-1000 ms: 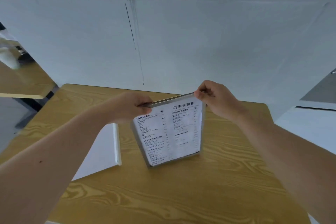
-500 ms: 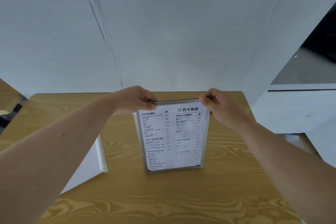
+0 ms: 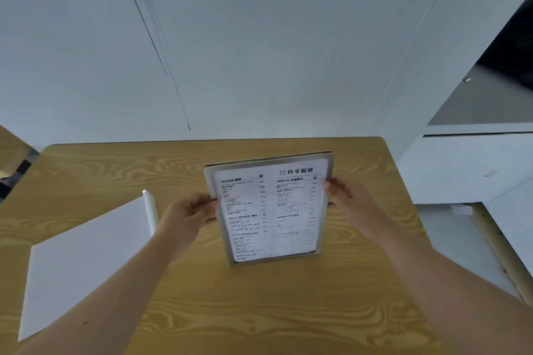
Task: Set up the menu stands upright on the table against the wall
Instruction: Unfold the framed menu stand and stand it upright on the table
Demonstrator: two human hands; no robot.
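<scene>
A silver-framed menu stand (image 3: 269, 207) with a printed drinks menu stands upright on the wooden table (image 3: 259, 311), its face towards me, some way in front of the white wall (image 3: 259, 66). My left hand (image 3: 187, 215) grips its left edge at mid-height. My right hand (image 3: 344, 202) grips its right edge. A white flat board (image 3: 86, 256), possibly a second stand, lies at the table's left with one edge raised.
The table's far edge meets the wall. A white counter or ledge (image 3: 467, 167) stands to the right of the table. Part of another wooden table (image 3: 11, 147) shows at the far left.
Both hands have slid from the frame's top corners down to its side edges. The view has shifted, and the stand now faces me more squarely.
</scene>
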